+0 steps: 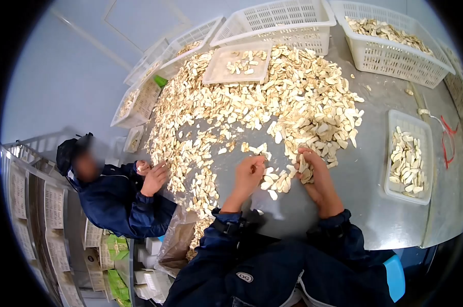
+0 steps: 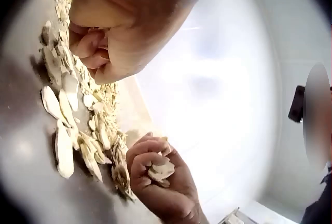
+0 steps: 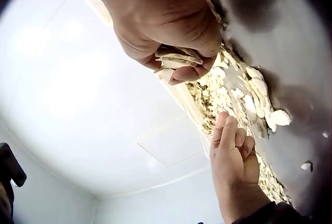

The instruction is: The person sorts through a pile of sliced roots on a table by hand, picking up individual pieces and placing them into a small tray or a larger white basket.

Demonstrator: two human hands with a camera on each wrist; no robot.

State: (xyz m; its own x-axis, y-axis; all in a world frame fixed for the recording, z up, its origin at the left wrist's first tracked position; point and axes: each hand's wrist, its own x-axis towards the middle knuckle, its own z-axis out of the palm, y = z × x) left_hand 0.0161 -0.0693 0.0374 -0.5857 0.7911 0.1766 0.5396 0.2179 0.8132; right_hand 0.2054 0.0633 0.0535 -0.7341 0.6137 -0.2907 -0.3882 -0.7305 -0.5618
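My right hand [image 1: 318,179] grips a small stack of pale, flat slices [image 1: 305,170] at the near edge of the big pile [image 1: 313,97]. In the right wrist view, the slices [image 3: 176,60] lie between the thumb and curled fingers of this hand [image 3: 166,16]. Left of it, my left hand [image 1: 248,176] is held with fingers curled, and no slice shows in it; in the left wrist view this hand [image 2: 129,22] is above the table. A few loose slices [image 1: 277,181] lie on the metal table [image 1: 287,215] between the hands.
A shallow tray [image 1: 221,73] stands on the pile; another tray [image 1: 430,163] with slices is at the right. White baskets [image 1: 323,38] line the far edge. At the left, a person in dark blue [image 1: 121,199] has both hands near the slices. A red cord [image 1: 449,138] lies far right.
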